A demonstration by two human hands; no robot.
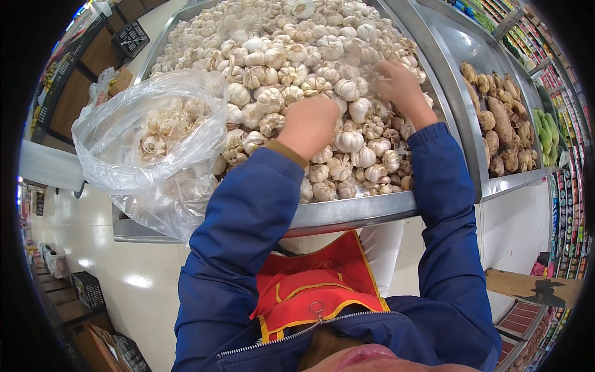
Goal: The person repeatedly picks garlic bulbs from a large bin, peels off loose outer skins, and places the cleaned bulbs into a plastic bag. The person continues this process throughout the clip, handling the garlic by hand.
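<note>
Many white garlic bulbs point(349, 141), some with browned papery skins, fill a steel display tray point(365, 204) in front of me. My left hand point(308, 124) is in the middle of the pile, fingers curled down among the bulbs; whatever they hold is hidden. My right hand point(400, 90) reaches farther in at the right, its fingers bent over bulbs, with pale blurred bits around the fingertips. A clear plastic bag point(118, 149) lies open over the tray's left part, with loose dry garlic skins point(167, 127) inside.
Right of the garlic, a steel compartment holds brown roots point(502, 124), with long green vegetables point(546, 136) beyond. Packed shelves point(570, 204) line the far right. Black crates point(90, 290) and boxes stand at the left on the tiled floor point(130, 273). A cardboard piece point(530, 285) sits at lower right.
</note>
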